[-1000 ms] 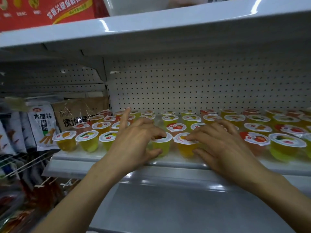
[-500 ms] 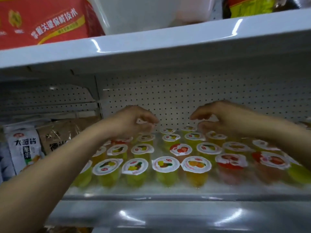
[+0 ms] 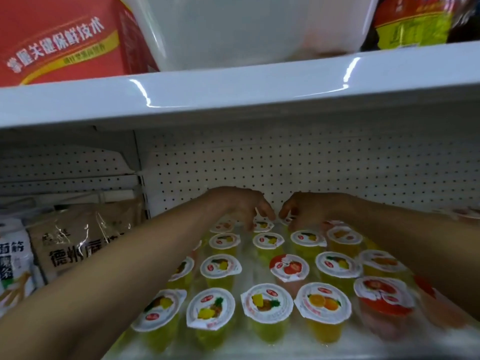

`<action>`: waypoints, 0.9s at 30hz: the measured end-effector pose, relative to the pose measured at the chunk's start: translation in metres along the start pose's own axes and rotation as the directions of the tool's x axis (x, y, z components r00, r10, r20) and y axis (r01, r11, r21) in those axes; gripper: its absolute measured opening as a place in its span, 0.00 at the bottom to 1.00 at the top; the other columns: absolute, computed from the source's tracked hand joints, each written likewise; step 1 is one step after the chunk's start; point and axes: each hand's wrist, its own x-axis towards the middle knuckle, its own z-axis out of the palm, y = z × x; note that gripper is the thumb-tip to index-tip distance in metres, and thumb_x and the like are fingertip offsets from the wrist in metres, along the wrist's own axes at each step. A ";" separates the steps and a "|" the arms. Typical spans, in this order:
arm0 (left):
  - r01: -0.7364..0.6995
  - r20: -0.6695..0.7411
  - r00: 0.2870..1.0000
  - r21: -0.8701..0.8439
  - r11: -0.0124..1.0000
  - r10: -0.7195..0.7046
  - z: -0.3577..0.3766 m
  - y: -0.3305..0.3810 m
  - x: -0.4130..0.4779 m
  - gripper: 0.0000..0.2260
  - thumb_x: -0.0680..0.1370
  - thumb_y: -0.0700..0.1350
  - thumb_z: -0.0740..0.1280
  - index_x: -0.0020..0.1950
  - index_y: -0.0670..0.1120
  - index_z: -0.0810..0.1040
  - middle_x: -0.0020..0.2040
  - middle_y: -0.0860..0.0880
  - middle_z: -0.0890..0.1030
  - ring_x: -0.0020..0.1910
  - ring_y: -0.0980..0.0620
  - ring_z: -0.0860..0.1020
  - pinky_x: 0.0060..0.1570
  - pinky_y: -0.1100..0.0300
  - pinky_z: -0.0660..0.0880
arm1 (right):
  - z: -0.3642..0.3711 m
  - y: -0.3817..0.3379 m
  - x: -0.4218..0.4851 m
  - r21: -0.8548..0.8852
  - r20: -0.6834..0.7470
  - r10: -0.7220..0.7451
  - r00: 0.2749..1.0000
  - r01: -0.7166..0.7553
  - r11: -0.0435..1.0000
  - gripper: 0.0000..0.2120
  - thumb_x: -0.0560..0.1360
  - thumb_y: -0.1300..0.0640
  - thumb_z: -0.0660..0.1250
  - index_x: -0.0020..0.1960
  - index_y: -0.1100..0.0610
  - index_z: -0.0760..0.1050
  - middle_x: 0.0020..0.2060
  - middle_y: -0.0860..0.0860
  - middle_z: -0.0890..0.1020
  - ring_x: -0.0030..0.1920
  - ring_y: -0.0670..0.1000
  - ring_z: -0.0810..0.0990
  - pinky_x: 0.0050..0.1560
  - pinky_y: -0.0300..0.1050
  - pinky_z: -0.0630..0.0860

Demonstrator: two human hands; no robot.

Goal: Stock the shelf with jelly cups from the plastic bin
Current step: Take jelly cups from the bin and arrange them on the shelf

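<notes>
Rows of jelly cups with white foil lids fill the shelf [image 3: 291, 345]: yellow ones such as the cup [image 3: 211, 307] in front, and a red one [image 3: 289, 267] in the middle. Both my arms reach over them to the back row by the pegboard. My left hand [image 3: 241, 206] bends its fingers and thumb down around a back-row jelly cup [image 3: 262, 226]. My right hand [image 3: 307, 211] pinches the neighbouring back-row cup [image 3: 287, 221], mostly hidden under its fingers. The fingertips of the two hands nearly meet. The white plastic bin [image 3: 233, 35] stands on the shelf above.
The upper shelf's edge [image 3: 259, 92] hangs low over my arms. A red carton [image 3: 65, 40] and a yellow-red package [image 3: 413, 22] flank the bin. Brown and white snack bags [image 3: 85, 240] fill the left bay beyond a divider. White pegboard [image 3: 324, 165] closes the back.
Both hands left the front-row cups, rose and reached to the back row, then came together there. The view moved up and closer to the shelf.
</notes>
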 end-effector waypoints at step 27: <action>0.013 -0.258 0.965 -0.141 0.990 -0.050 -0.015 -0.054 -0.037 0.16 0.75 0.42 0.73 0.62 0.52 0.79 0.58 0.51 0.82 0.55 0.54 0.79 0.61 0.56 0.74 | 0.009 -0.014 -0.023 0.154 -0.255 -0.136 0.957 0.179 0.972 0.16 0.77 0.50 0.67 0.64 0.48 0.75 0.66 0.45 0.74 0.64 0.45 0.73 0.60 0.36 0.68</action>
